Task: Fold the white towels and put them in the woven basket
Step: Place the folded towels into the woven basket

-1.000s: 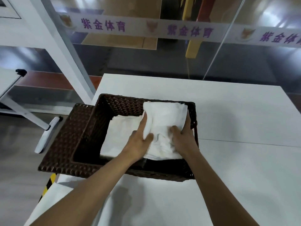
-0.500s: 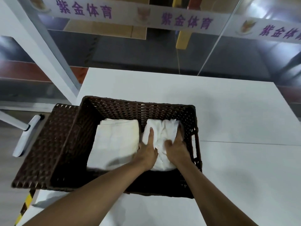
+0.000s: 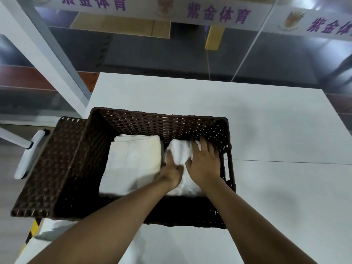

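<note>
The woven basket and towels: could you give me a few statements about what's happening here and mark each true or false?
1. Two white towels lie side by side in the woven basket. True.
2. The right hand rests flat on the right towel. True.
3. The left towel is crumpled. False: it lies neatly folded.
4. The basket stands on the floor. False: it stands on the white table.
5. The left hand is on the left towel. False: it touches the right towel.

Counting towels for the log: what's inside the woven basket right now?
Inside the woven basket: a folded towel on the left, and a second towel on the right under both hands. Anything beneath them is covered.
</note>
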The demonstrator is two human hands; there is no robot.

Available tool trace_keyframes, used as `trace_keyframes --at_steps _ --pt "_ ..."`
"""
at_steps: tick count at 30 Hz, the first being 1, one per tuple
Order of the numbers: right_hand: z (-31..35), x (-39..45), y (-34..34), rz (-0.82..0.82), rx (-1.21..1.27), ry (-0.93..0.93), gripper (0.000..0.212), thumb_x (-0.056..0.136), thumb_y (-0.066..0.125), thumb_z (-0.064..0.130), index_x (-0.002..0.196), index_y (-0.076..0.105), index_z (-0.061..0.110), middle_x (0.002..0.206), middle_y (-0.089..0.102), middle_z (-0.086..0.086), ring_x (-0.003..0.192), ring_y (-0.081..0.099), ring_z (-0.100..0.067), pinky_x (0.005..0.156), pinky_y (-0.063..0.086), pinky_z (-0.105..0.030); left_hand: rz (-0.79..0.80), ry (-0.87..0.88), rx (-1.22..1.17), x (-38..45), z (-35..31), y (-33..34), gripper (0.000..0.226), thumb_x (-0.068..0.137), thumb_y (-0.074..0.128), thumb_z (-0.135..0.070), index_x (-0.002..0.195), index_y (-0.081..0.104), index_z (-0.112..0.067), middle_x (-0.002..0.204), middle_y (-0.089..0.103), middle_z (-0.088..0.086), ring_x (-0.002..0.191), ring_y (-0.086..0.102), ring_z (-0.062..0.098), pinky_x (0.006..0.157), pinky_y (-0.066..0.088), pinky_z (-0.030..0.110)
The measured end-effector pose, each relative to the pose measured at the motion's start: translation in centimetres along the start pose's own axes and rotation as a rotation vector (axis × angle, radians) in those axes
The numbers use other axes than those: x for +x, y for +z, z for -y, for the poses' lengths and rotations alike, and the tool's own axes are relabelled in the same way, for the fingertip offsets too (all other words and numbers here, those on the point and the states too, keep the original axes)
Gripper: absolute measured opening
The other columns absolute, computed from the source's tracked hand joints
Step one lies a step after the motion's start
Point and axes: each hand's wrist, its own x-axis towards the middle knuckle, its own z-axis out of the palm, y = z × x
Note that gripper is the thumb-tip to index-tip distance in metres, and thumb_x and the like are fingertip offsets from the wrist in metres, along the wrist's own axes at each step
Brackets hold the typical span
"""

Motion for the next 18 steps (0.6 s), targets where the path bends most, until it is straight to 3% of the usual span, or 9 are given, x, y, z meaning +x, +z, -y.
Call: trace_keyframes --at_steps 2,3,5,8,10,12,14,16,18 --pt "-0.4 0.6 0.6 0.162 -0.103 -0.079 0.076 0.099 0.052 0.039 0.162 0.014 0.022 0.168 0.015 -0.011 0.155 0.009 -0.030 0.127 0.001 -0.047 -0.026 0.004 -0.154 0.4 -0.6 0.0 0.086 0.079 0.058 -0.032 0.154 0.017 -0.029 0.145 0.053 0.015 0.121 0.060 0.034 0.098 0.053 0.045" --pt "-0.4 0.9 1.0 0.215 -0.131 -0.097 0.078 0.099 0.051 0.039 0.162 0.009 0.023 0.169 0.012 -0.011 0.156 0.004 -0.028 0.127 -0.004 -0.047 -0.048 0.006 -0.231 0.1 -1.2 -0.3 0.075 0.080 0.058 -0.019 0.150 0.032 -0.019 0.141 0.057 0.012 0.121 0.060 0.030 0.099 0.053 0.043" --pt "-0.4 0.9 1.6 0.284 -0.162 -0.093 0.088 0.098 0.053 0.043 0.163 -0.004 0.023 0.170 0.002 -0.014 0.157 -0.003 -0.030 0.126 -0.008 -0.048 -0.068 -0.005 -0.311 -0.6 -2.2 -1.0 0.050 0.085 0.054 -0.006 0.134 0.049 -0.011 0.124 0.066 0.012 0.104 0.066 0.026 0.086 0.057 0.036" --pt "-0.8 0.7 2.3 0.357 -0.129 -0.075 0.108 0.092 0.060 0.055 0.159 -0.020 0.027 0.169 -0.008 -0.018 0.156 -0.006 -0.034 0.126 -0.005 -0.050 -0.027 -0.044 -0.266 -1.0 -2.6 -1.7 0.036 0.092 0.047 -0.003 0.126 0.051 -0.016 0.103 0.066 0.005 0.081 0.063 0.016 0.061 0.050 0.022" --pt "-1.2 0.6 2.9 0.407 -0.101 -0.081 0.117 0.087 0.064 0.059 0.157 -0.025 0.029 0.168 -0.013 -0.017 0.156 -0.010 -0.033 0.126 -0.007 -0.049 0.027 -0.047 -0.107 -0.8 -2.7 -1.9 0.050 0.091 0.048 -0.008 0.141 0.043 -0.012 0.123 0.063 0.008 0.099 0.064 0.021 0.077 0.054 0.026" --pt "-1.7 0.7 3.4 0.422 -0.095 -0.086 0.120 0.086 0.064 0.063 0.156 -0.027 0.029 0.168 -0.016 -0.016 0.156 -0.014 -0.031 0.125 -0.009 -0.048 0.086 0.000 0.136 -1.1 -3.0 -1.8 0.078 0.092 0.052 -0.013 0.159 0.012 -0.014 0.157 0.037 0.012 0.130 0.052 0.028 0.102 0.047 0.030" --pt "-1.7 1.3 3.6 0.448 -0.127 -0.079 0.119 0.087 0.061 0.066 0.156 -0.028 0.028 0.168 -0.016 -0.017 0.156 -0.015 -0.031 0.125 -0.010 -0.049 0.097 0.100 0.362 -2.7 -3.9 -2.1 0.088 0.095 0.055 -0.012 0.159 -0.006 -0.009 0.166 0.013 0.016 0.145 0.034 0.033 0.113 0.037 0.034" --pt "-1.2 1.6 3.1 0.447 -0.171 -0.080 0.119 0.087 0.059 0.067 0.156 -0.028 0.026 0.168 -0.015 -0.017 0.156 -0.013 -0.032 0.125 -0.010 -0.049 -0.006 0.340 0.519 -5.0 -4.5 -3.6 0.076 0.097 0.049 -0.006 0.160 0.007 -0.011 0.163 0.020 0.018 0.140 0.039 0.036 0.110 0.039 0.040" --pt "-0.8 1.2 2.5 0.350 -0.151 -0.142 0.114 0.088 0.061 0.059 0.159 -0.020 0.024 0.169 -0.010 -0.014 0.156 -0.010 -0.030 0.124 -0.010 -0.049 -0.225 0.531 0.706 -6.2 -3.8 -6.1 0.067 0.095 0.045 -0.004 0.156 0.022 -0.018 0.155 0.031 0.014 0.129 0.046 0.036 0.103 0.043 0.044"
